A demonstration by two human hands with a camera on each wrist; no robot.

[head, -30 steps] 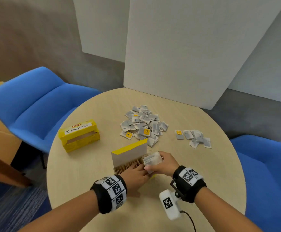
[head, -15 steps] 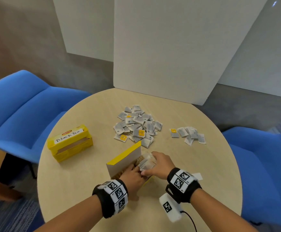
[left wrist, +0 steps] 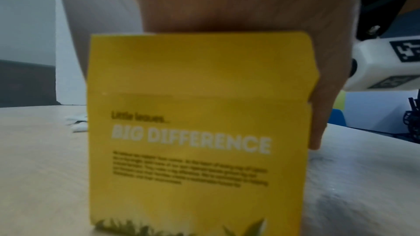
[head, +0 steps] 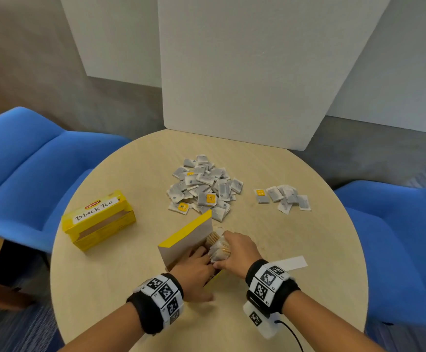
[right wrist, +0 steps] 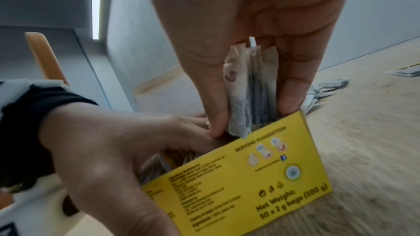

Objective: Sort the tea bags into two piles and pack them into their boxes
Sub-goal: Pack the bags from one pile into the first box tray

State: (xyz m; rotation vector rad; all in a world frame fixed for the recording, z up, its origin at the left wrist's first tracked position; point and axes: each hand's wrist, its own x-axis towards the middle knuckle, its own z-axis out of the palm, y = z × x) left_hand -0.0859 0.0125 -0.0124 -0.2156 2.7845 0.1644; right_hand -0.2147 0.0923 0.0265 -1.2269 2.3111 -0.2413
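An open yellow tea box stands near the table's middle with its lid flap raised. My right hand pinches a stack of tea bags between thumb and fingers, its lower end inside the box. My left hand has its fingers inside the box and its thumb down the outer wall, gripping that wall. The left wrist view is filled by the box's yellow end face. A large mixed pile of tea bags lies beyond the box. A smaller pile lies to the right.
A second yellow box labelled "Black Tea" lies at the table's left. A white paper strip lies by my right wrist. Blue chairs flank the round table, and a white panel stands behind it.
My right hand has lowered the stack of tea bags from beside the raised flap down into the box. The left hand stays at the box.
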